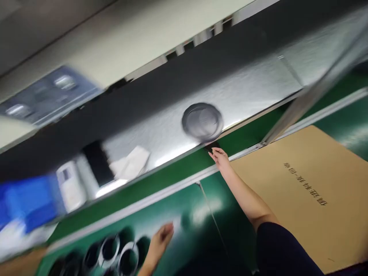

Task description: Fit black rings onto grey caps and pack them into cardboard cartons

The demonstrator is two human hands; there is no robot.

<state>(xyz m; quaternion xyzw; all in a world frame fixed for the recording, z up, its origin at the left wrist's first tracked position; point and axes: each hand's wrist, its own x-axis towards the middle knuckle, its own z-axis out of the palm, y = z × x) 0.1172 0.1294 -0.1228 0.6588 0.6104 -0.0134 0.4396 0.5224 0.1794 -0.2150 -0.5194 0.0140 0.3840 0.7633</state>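
Reaches forward with the right hand (221, 157) to the front edge of the metal shelf (253, 84). Brings thumb and fingertips of this hand close together at a small dark piece (212, 146); cannot tell whether pinching or only touching it. Has just beyond these fingertips a round dark dish (202, 122), located at the front edge of the shelf; cannot tell whether resting there or slightly raised. Holds the left hand (161, 239) lower, over the green tabletop (172, 201), with fingers curled and close together; cannot tell, owing to blur, whether gripping anything. Has to the left of this hand, near it, a group of pale-rimmed dark rings (107, 263) on the tabletop. Passes the right forearm, as viewed, across the near-left part of a cardboard box (273, 180) printed with dark characters. Includes on the shelf, left of the dish, a white cloth (130, 165), a black rectangular item (99, 163) and a white device (71, 188).
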